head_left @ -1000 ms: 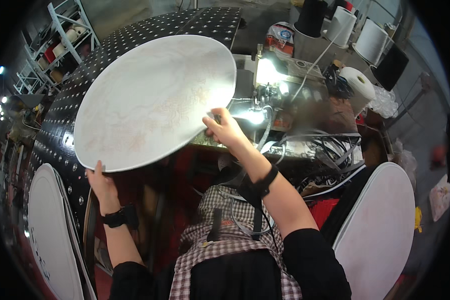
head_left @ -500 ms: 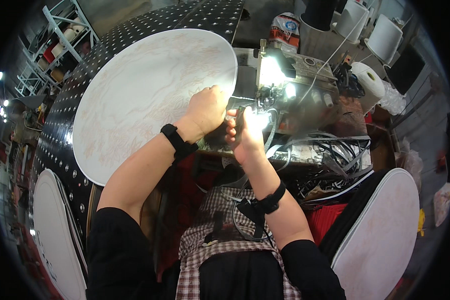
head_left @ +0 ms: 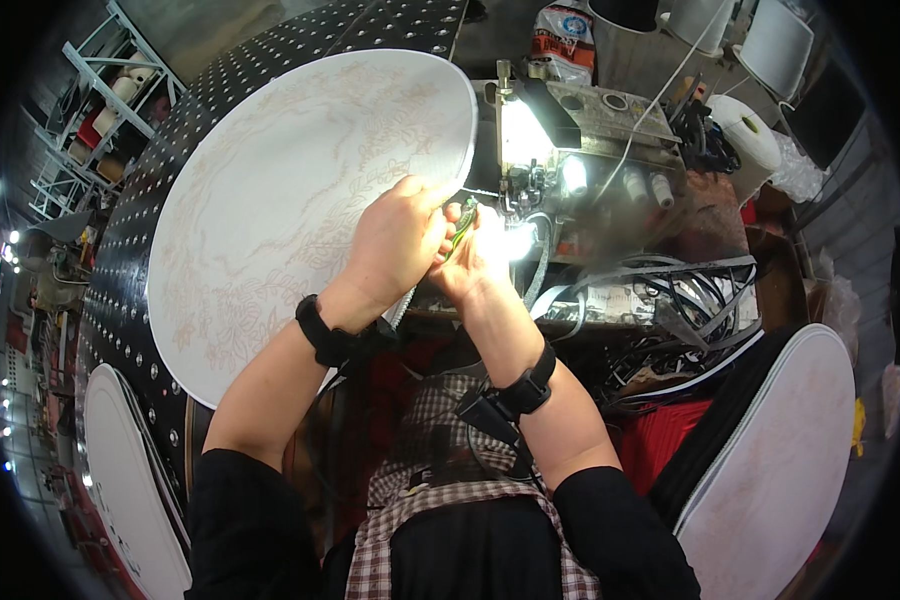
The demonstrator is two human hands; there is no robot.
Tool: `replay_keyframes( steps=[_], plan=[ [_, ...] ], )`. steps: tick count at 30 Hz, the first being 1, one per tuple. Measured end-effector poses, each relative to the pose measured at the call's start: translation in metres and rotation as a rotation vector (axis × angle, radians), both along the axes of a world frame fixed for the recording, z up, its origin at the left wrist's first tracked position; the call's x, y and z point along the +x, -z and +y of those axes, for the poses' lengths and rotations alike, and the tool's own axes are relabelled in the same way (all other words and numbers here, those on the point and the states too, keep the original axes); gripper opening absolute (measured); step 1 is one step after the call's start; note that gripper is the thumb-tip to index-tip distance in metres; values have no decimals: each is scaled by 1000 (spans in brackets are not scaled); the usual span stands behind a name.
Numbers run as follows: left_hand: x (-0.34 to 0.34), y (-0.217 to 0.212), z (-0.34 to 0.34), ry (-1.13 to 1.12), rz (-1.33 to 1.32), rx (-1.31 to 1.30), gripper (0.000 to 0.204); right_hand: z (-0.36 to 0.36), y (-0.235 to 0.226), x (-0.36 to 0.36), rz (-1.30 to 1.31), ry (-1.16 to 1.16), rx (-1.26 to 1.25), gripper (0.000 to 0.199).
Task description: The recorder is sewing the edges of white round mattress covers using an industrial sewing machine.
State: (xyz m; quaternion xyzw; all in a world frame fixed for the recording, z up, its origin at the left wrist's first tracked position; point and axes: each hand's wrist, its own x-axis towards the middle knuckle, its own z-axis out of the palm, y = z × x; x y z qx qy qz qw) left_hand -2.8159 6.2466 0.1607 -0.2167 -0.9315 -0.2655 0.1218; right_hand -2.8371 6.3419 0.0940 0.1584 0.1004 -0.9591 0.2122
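A large white oval mat [head_left: 260, 200] with faint pinkish line drawings lies at the left, its right edge beside the sewing machine [head_left: 525, 150]. My left hand [head_left: 395, 245] is closed over that edge; its fingertips are mostly hidden. Close against it, my right hand [head_left: 478, 255] is closed round a slim green-and-yellow tool that looks like thread snips [head_left: 461, 225], pointing up and away from me. A thin pale thread [head_left: 482, 192] runs between the mat's edge and the machine's needle area, where a bright lamp glares.
The mat rests on a black table [head_left: 140, 290] studded with metal balls. Stacked oval mats stand at my left [head_left: 130, 480] and right [head_left: 770, 470]. Grey tape [head_left: 690, 315] lies tangled before the machine. White thread cones [head_left: 745, 135] and a printed bag [head_left: 563, 40] stand behind.
My left hand has drawn back slightly toward me and left. The right hand has moved left and turned, so the green tool now shows. The mat's near side has shifted toward me.
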Motion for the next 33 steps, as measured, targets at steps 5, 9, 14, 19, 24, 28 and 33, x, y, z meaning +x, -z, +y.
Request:
replay_keyframes(
  steps=[5,9,14,19,24,28,33],
  plan=[
    [5,-1,1,-14,-15,61,30,1,4,2,34,-41,-2,37],
    [1,5,-5,-29,27,93,31,4,1,3,119,-83,-18,38],
    [13,-12,0,-47,-197,252,33,3,-5,11,228,-92,209,40],
    [20,-12,-9,-50,-95,192,35,-1,-13,24,239,-63,347,41],
    [30,-11,-26,-52,4,263,34,-11,-15,33,733,614,1177,37],
    [49,-18,-38,-48,-49,483,33,-31,-17,45,1079,738,1531,59],
    [78,-22,-68,-86,-119,673,34,-43,-16,65,1069,695,1506,50]
  ],
)
